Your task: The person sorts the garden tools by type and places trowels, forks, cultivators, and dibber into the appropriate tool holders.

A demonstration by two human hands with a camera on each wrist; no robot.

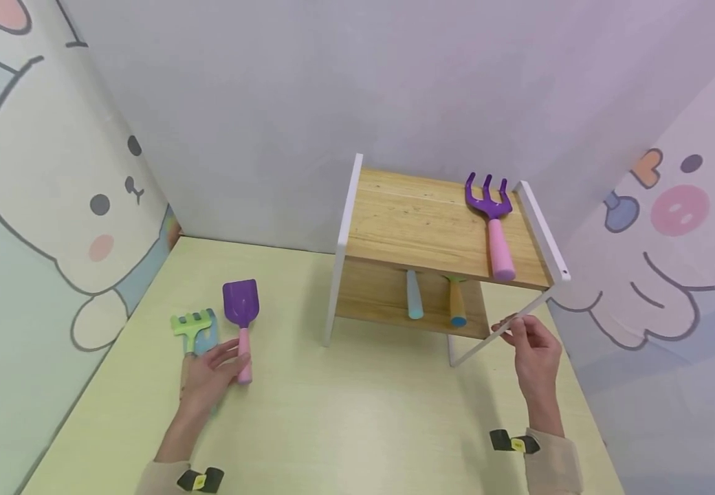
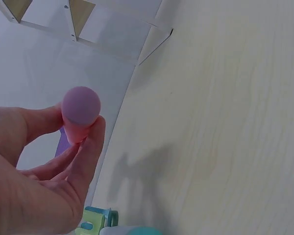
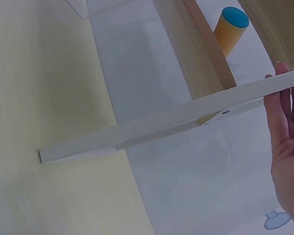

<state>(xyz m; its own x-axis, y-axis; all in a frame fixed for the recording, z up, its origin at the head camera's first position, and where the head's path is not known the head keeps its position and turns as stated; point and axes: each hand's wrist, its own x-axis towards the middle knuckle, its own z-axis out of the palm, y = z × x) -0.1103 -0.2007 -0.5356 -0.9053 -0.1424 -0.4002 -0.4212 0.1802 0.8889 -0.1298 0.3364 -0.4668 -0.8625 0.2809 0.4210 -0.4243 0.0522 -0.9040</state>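
My left hand (image 1: 212,375) pinches the pink handle of a purple toy shovel (image 1: 241,302) between thumb and fingers. In the left wrist view the handle's round end (image 2: 81,105) points at the camera, and a shadow of hand and handle falls on the table. My right hand (image 1: 537,350) grips a white front leg of a small two-tier wooden shelf (image 1: 413,216) at its right side. In the right wrist view its fingers (image 3: 277,115) wrap the white leg (image 3: 161,115). A purple toy fork (image 1: 498,234) with a pink handle lies on the shelf's top board.
On the lower board lie a tool with a light blue handle (image 1: 414,295) and one with an orange handle (image 1: 458,304). Beside my left hand a green toy rake (image 1: 191,326) overlaps a blue tool (image 1: 207,335) on the table (image 1: 357,426). Printed walls enclose the back and sides.
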